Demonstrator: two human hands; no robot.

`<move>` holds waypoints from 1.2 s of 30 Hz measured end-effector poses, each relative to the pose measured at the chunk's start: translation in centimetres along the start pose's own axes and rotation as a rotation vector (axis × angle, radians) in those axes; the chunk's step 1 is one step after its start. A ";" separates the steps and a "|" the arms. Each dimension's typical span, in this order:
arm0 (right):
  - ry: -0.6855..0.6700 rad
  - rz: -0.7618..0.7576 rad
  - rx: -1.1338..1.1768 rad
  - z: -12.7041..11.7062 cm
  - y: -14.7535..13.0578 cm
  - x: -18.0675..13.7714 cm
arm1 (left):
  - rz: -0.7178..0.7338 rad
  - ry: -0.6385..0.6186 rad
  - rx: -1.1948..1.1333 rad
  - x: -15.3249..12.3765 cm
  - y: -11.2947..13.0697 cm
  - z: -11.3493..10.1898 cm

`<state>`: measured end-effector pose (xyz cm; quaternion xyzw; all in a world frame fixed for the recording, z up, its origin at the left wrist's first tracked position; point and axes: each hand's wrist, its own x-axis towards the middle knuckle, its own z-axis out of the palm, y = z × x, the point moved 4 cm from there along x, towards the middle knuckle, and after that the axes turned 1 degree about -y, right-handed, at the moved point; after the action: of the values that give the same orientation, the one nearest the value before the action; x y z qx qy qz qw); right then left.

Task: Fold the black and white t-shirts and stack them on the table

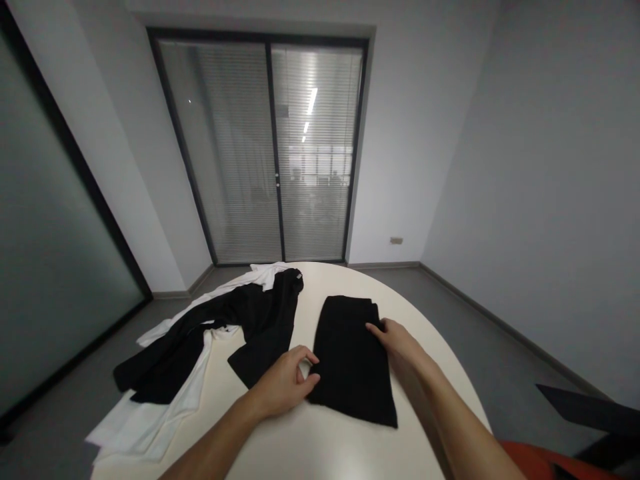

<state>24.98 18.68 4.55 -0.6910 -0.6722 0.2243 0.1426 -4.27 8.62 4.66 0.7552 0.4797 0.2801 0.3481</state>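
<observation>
Left forearm (215,437) nearest, ending in half-curled left hand (286,381), thumb and forefinger parted, at left edge of folded black cloth (350,367). Right hand (400,343): thumb over cloth's right edge, other fingers partly hidden, grip unclear. Cloth flat on rounded white table (280,450), between hands. Farther left: black garments (250,307) among white garments (143,427).
</observation>
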 end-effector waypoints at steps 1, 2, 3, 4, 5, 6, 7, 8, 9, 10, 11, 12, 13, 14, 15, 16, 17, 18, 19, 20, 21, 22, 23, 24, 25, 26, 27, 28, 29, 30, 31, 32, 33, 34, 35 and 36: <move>0.052 0.020 -0.043 -0.1 0.1 0.2 | 0.043 -0.012 0.019 -0.2 0.6 0.2; 0.070 0.046 -0.074 -0.2 0.2 0.3 | 0.097 -0.007 0.051 -0.4 1.3 0.3; 0.053 0.068 -0.090 -0.2 0.4 0.3 | 0.152 0.006 0.086 -0.6 1.9 0.2; 0.010 0.086 -0.093 -0.1 0.6 0.2 | 0.202 0.013 0.117 -0.8 2.5 0.1; -0.044 0.098 -0.087 0.0 0.7 0.0 | 0.243 0.004 0.145 -1.0 2.8 0.1; -0.096 0.103 -0.075 0.1 0.9 -0.2 | 0.277 -0.026 0.171 -1.1 3.1 0.2; -0.135 0.097 -0.061 0.2 1.0 -0.4 | 0.302 -0.073 0.196 -1.2 3.2 0.3; -0.150 0.082 -0.047 0.2 1.0 -0.5 | 0.316 -0.127 0.225 -1.2 3.1 0.6; -0.142 0.063 -0.037 0.2 0.9 -0.6 | 0.320 -0.176 0.259 -1.3 3.0 0.9; -0.117 0.047 -0.031 0.1 0.7 -0.6 | 0.318 -0.209 0.290 -1.3 2.9 1.2; -0.083 0.035 -0.028 0.1 0.6 -0.4 | 0.311 -0.228 0.319 -1.3 2.7 1.4; -0.049 0.026 -0.024 0.0 0.4 -0.3 | 0.301 -0.234 0.341 -1.3 2.6 1.6; -0.022 0.021 -0.020 0.0 0.2 -0.1 | 0.295 -0.235 0.357 -1.2 2.5 1.8; -0.002 0.022 -0.016 -0.1 0.1 0.2 | 0.295 -0.235 0.365 -1.2 2.5 1.9; 0.015 0.026 -0.014 -0.1 0.0 0.5 | 0.300 -0.238 0.368 -1.2 2.5 2.0; 0.032 0.034 -0.017 -0.2 0.0 0.9 | 0.308 -0.242 0.368 -1.2 2.5 2.2; 0.053 0.047 -0.025 -0.4 0.1 1.3 | 0.317 -0.249 0.369 -1.2 2.4 2.3; 0.078 0.060 -0.039 -0.7 0.3 1.8 | 0.324 -0.256 0.371 -1.2 2.3 2.3; 0.105 0.070 -0.055 -1.0 0.5 2.4 | 0.329 -0.263 0.377 -1.3 2.3 2.4; 0.133 0.080 -0.072 -1.4 0.7 3.0 | 0.332 -0.271 0.385 -1.3 2.1 2.5; 0.158 0.088 -0.090 -1.8 1.1 3.8 | 0.332 -0.276 0.392 -1.4 2.0 2.5; 0.175 0.102 -0.105 -2.3 1.4 4.5 | 0.333 -0.281 0.399 -1.4 1.9 2.5; 0.187 0.126 -0.124 -2.8 1.9 5.3 | 0.334 -0.286 0.402 -1.4 1.9 2.5; 0.193 0.150 -0.145 -3.2 2.3 6.1 | 0.337 -0.290 0.403 -1.5 1.8 2.5; 0.197 0.162 -0.154 -3.7 2.7 6.9 | 0.339 -0.294 0.401 -1.5 1.8 2.4; 0.202 0.173 -0.161 -4.1 3.1 7.6 | 0.339 -0.296 0.398 -1.6 1.8 2.3; 0.205 0.186 -0.168 -4.5 3.5 8.3 | 0.336 -0.298 0.395 -1.6 1.9 2.3; 0.208 0.201 -0.173 -4.8 3.8 8.8 | 0.331 -0.301 0.393 -1.6 1.9 2.2; 0.213 0.218 -0.178 -5.1 4.1 9.3 | 0.325 -0.303 0.393 -1.5 1.9 2.1; 0.219 0.235 -0.182 -5.4 4.4 9.8 | 0.320 -0.305 0.393 -1.5 2.0 2.0; 0.225 0.251 -0.186 -5.6 4.7 10.1 | 0.317 -0.307 0.391 -1.5 2.1 1.9; 0.232 0.268 -0.190 -5.8 5.0 10.4 | 0.319 -0.307 0.388 -1.5 2.1 1.9; 0.239 0.285 -0.194 -5.9 5.3 10.7 | 0.323 -0.307 0.384 -1.5 2.2 1.8; 0.245 0.302 -0.197 -6.0 5.6 10.9 | 0.327 -0.305 0.380 -1.5 2.3 1.7; 0.251 0.318 -0.200 -6.2 5.9 11.0 | 0.329 -0.304 0.379 -1.4 2.4 1.7; 0.258 0.335 -0.203 -6.4 6.3 11.2 | 0.328 -0.303 0.379 -1.4 2.5 1.6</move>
<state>33.61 30.07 5.54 -0.8267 -0.5435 0.0859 0.1178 -2.26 6.16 5.50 0.9075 0.3374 0.1219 0.2184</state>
